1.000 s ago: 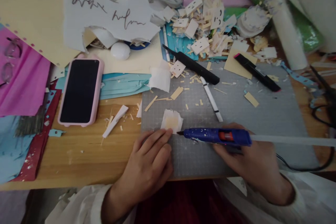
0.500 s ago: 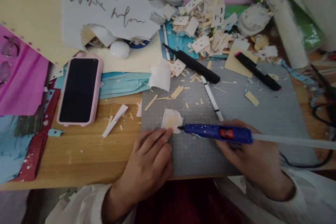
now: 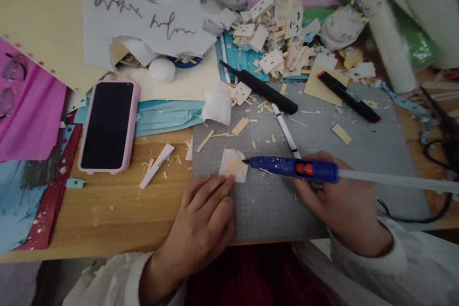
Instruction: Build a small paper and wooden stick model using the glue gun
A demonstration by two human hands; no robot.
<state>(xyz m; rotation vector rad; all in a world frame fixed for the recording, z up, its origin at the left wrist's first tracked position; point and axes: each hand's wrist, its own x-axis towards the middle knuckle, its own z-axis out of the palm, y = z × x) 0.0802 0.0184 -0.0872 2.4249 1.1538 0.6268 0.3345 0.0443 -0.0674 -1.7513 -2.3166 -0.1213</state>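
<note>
My right hand (image 3: 340, 201) is wrapped round a blue hot glue gun (image 3: 276, 166), and a long pale glue stick (image 3: 390, 180) runs out of its rear. The gun's dark nozzle points left, at the right edge of a small white paper piece (image 3: 239, 154). A cream card rectangle (image 3: 234, 167) lies on that paper. With fingers stretched forward, my left hand (image 3: 204, 220) rests on the grey cutting mat (image 3: 272, 220), its fingertips touching the paper's lower edge. Whether the nozzle touches the paper, I cannot tell.
A pink-cased phone (image 3: 107, 126) lies on the left. Behind the mat is a heap of small paper figures with drawn faces (image 3: 271, 61). A black cutter-like tool (image 3: 265, 90), a white pen (image 3: 286, 129) and a black marker (image 3: 347, 95) lie on the mat among card scraps.
The glue gun has moved slightly up and away, its nozzle now higher along the paper's right edge. My left hand stays in nearly the same place. The whole view has shifted a little.
</note>
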